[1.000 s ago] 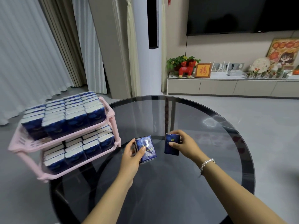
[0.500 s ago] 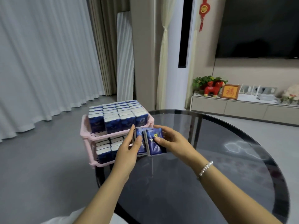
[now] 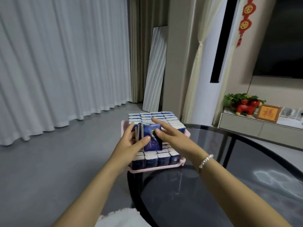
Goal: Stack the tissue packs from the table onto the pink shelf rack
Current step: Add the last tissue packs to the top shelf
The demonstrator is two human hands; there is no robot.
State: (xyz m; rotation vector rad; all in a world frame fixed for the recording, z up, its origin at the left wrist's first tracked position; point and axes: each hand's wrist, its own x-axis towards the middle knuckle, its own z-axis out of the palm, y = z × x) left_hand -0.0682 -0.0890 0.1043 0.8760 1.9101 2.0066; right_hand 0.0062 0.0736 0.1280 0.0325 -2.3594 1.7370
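Blue tissue packs, two or three held upright side by side, are in front of the pink shelf rack. My left hand grips them from the left, thumb across the front. My right hand presses on them from the right with its thumb on the front pack and fingers stretched over the top tier. Rows of blue and white packs fill the rack's upper tier. More packs line the lower tier.
The rack stands at the left rim of a round dark glass table. White curtains hang on the left. A white panel leans on the wall behind. A low cabinet with ornaments is at the right.
Both hands brought the tissue packs together and carried them from the table's middle up to the rack's front. My view turned left toward the rack.
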